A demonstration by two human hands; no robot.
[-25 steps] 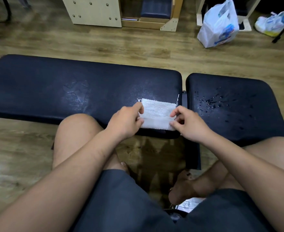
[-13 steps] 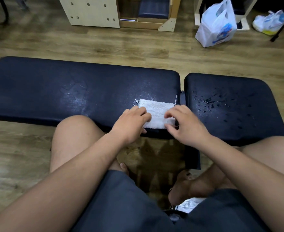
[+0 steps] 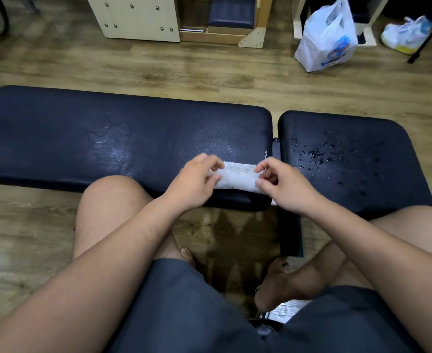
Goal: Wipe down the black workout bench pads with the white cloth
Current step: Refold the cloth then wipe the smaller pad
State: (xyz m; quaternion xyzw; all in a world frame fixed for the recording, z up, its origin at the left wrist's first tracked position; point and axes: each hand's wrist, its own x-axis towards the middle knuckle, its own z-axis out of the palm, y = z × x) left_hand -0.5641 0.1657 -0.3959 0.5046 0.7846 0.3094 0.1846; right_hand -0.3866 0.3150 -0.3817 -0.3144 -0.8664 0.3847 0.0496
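The white cloth lies folded into a narrow strip on the near right corner of the long black bench pad. My left hand pinches the cloth's left end between thumb and fingers. My right hand pinches its right end, near the gap between the pads. The shorter black pad on the right carries water droplets on its left half. A pale smear marks the long pad just behind the cloth.
Wooden floor surrounds the bench. A white plastic bag and a second bag sit at the back right. A light wooden box frame stands behind the bench. My bare knees and feet are in front of the bench.
The cloth has been folded from a wider rectangle into a narrow strip. Both hands went from pressing it flat to pinching its ends.
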